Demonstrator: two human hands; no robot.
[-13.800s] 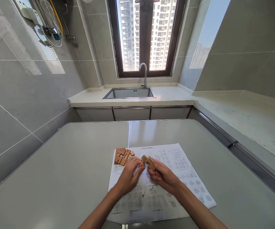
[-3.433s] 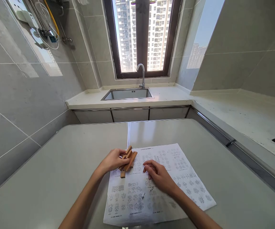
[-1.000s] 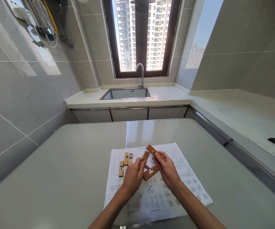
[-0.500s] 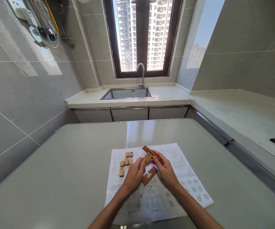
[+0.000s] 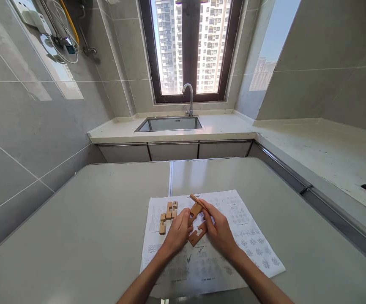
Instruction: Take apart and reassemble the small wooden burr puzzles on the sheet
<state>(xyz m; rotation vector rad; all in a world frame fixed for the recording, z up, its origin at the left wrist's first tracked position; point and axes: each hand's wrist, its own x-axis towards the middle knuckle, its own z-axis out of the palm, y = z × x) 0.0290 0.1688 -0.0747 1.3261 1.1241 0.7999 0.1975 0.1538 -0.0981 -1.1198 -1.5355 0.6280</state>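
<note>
My left hand (image 5: 180, 230) is closed on a notched wooden puzzle piece (image 5: 196, 210), held tilted above the printed sheet. In my right hand (image 5: 216, 226) is a slim wooden puzzle piece (image 5: 197, 200), its far end pointing up and left. The two pieces meet or overlap between my hands; whether they interlock I cannot tell. Just below them a reddish-brown notched piece (image 5: 195, 239) lies on the sheet, close to my fingers. Left of my left hand, several lighter wooden pieces (image 5: 169, 211) rest on the paper.
The printed instruction sheet (image 5: 208, 270) with line drawings lies on a pale table (image 5: 91, 228). Beyond the table's far edge stand a counter (image 5: 119, 131) with a sink (image 5: 173, 123) and a faucet (image 5: 191, 99). Another counter (image 5: 335, 152) runs along the right.
The slim piece in my right hand has turned so its narrow edge shows. The left-hand piece has tilted, exposing its notch. My hands have barely shifted.
</note>
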